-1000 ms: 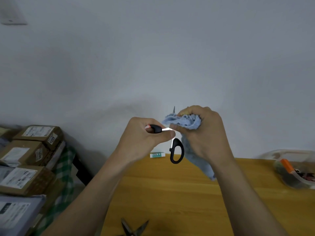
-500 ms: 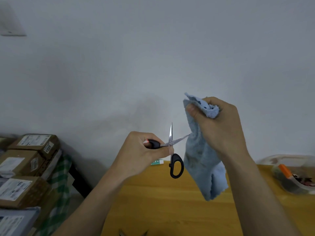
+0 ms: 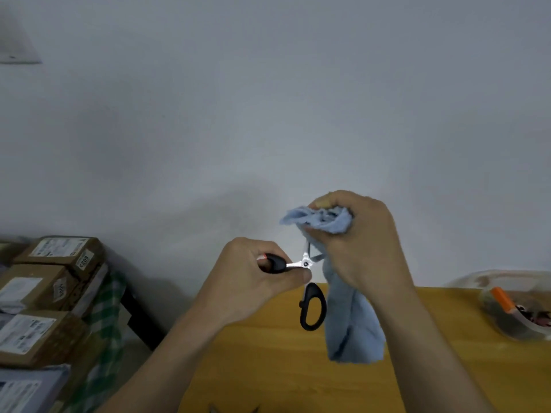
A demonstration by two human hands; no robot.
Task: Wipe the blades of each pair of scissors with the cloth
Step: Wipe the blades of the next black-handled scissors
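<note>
1. Scissors (image 3: 307, 281) are held up in the air over the table (image 3: 268, 353), open; one black loop is gripped in the left hand (image 3: 253, 281), fingers curled round it, while the other loop hangs free below the pivot.
2. Cloth (image 3: 351, 317) is bunched in the right hand (image 3: 357, 242), fingers closed tight round it; the loose tail hangs down toward the table.
3. Blades are seen only as short stubs at the pivot. One runs up, one runs up and to the right, and both disappear into the cloth bunch. Tips are hidden.
4. Key relation: the right hand sits just above and right of the pivot, so the blades' long axes point from the left hand straight into the cloth. The right hand is the nearer one to the blades; the left is only on the handle.
5. Judged step: a blade is being wiped within the cloth. The next stroke is likely a pull along the blade axis, away from the pivot.
6. Risk: edges are buried in the grip, so a slip across the axis could cut.
7. A second pair (image 3: 232, 409) is barely seen at the bottom edge on the table, apparently not yet wiped.
</note>
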